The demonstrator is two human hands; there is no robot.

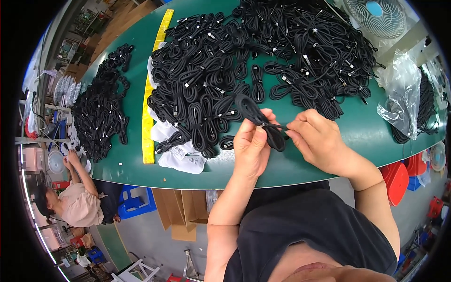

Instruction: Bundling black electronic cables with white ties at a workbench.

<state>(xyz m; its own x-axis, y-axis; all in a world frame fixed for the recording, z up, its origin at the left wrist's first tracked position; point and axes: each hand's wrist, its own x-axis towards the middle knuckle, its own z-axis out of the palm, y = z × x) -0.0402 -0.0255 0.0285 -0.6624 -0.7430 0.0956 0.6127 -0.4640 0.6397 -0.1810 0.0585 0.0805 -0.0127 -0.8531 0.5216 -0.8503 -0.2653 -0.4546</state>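
Observation:
A coiled black cable (251, 110) is gripped around its middle by my left hand (252, 145), its loop standing up above the thumb and forefinger. My right hand (317, 136) is closed in a pinch on a thin black strip (278, 126) that runs out from the coil's waist; whether it is a tie or a cable end, I cannot tell. Both hands are over the near edge of the green table (225, 174). Just beyond them lies a large heap of similar coiled black cables (197, 84), several with silver or white plugs showing.
A yellow strip (149, 113) divides the table, with another cable heap (101, 108) left of it. White bags (181, 160) stick out under the near cables. A clear plastic bag (404, 94) and a fan (376, 16) stand right. A co-worker (75, 202) sits at left.

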